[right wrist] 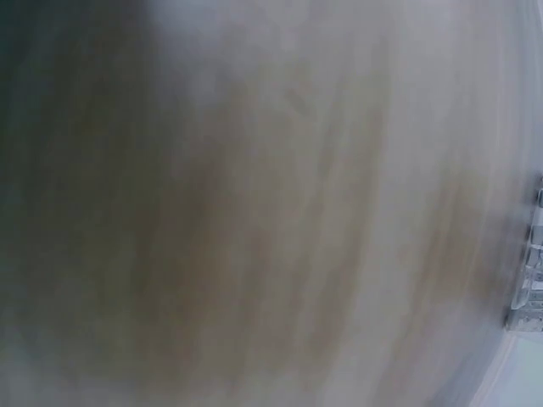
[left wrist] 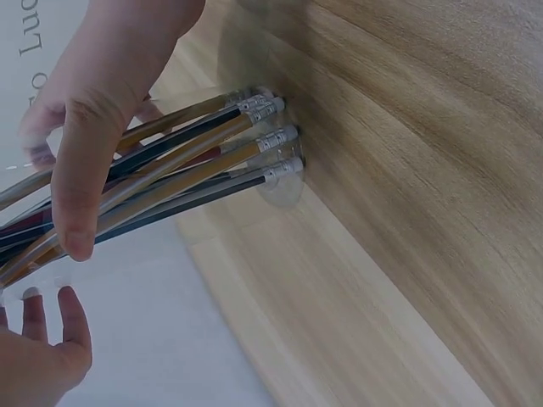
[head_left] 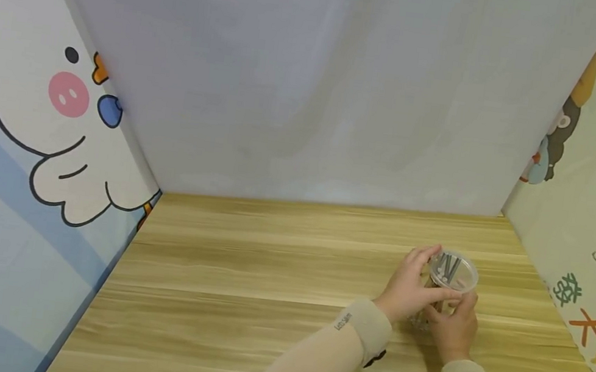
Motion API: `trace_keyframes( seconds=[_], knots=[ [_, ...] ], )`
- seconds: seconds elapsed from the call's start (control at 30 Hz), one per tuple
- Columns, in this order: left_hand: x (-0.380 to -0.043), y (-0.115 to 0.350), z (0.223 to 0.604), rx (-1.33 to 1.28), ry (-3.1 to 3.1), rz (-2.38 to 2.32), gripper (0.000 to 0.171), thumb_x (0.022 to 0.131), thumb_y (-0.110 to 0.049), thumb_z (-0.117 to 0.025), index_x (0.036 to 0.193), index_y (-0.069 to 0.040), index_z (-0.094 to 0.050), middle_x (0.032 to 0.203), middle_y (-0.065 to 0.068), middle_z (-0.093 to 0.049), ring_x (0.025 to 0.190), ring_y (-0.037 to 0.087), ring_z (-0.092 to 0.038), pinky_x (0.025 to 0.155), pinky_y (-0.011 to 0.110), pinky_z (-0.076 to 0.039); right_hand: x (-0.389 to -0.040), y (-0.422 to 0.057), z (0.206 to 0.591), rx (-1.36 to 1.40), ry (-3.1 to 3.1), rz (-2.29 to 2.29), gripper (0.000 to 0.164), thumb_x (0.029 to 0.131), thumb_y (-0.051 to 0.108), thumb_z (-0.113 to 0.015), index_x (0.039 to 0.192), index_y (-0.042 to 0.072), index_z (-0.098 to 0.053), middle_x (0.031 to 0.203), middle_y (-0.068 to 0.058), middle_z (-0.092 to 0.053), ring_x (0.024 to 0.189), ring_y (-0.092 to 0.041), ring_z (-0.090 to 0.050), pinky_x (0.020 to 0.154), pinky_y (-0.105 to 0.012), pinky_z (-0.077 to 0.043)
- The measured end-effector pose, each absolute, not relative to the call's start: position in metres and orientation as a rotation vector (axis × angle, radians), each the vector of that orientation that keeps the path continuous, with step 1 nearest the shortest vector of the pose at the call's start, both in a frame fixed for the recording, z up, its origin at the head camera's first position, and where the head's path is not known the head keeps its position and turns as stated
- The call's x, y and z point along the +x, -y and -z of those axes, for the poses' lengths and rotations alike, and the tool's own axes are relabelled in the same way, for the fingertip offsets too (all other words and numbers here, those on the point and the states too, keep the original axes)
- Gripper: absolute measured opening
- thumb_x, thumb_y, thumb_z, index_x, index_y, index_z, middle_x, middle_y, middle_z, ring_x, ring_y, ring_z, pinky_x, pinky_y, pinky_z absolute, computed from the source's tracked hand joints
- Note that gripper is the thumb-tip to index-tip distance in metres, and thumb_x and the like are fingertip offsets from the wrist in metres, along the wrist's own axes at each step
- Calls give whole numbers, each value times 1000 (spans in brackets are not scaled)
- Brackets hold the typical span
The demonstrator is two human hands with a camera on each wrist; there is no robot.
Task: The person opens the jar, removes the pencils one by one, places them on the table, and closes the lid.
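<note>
A clear plastic jar (head_left: 419, 320) of pencils stands on the table at the right in the head view. In the left wrist view, several pencils (left wrist: 204, 174) lean inside it, white erasers at the bottom. My left hand (head_left: 414, 288) grips the jar's round clear top (head_left: 461, 273), thumb and fingers spread across its rim. Whether that top is a separate lid, I cannot tell. Lower down, my right hand (head_left: 455, 330) holds the jar's side, its thumb along the wall in the left wrist view. The right wrist view shows only a blurred tabletop and the jar's edge (right wrist: 528, 292).
The wood-grain table (head_left: 240, 302) extends to the left of the hands. A plain pale wall (head_left: 298, 88) rises behind it. Printed cartoon panels stand on the left (head_left: 19, 117) and right (head_left: 593, 213) sides.
</note>
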State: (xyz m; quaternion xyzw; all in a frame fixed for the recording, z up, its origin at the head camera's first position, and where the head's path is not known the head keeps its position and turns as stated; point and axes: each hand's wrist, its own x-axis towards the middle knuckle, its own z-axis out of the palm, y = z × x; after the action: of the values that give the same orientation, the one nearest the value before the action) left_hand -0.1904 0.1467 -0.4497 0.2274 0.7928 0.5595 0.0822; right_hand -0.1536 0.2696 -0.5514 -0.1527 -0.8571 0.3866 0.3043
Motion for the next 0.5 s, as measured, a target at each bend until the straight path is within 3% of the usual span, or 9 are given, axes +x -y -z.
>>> trace_keyframes(
  seconds=[0.23,0.5],
  knots=[
    [-190,-143,453,753,-2365,-1682,80,85,-30,-79,153,-21,-37,151,-4,-41,135,11,-44,108,29,-43,-154,-269,550,-413,2294,-1034,66,72,15,-78,120,-2,-36,90,-30,-56,80,-44,-55,64,-44,-40],
    [-192,-138,458,767,-2267,-1813,69,89,-27,-76,149,-18,-43,146,-4,-46,130,7,-46,103,23,-45,-153,-270,551,-342,2266,-1027,69,75,16,-83,121,-4,-36,99,-33,-58,86,-50,-58,70,-58,-45]
  ],
)
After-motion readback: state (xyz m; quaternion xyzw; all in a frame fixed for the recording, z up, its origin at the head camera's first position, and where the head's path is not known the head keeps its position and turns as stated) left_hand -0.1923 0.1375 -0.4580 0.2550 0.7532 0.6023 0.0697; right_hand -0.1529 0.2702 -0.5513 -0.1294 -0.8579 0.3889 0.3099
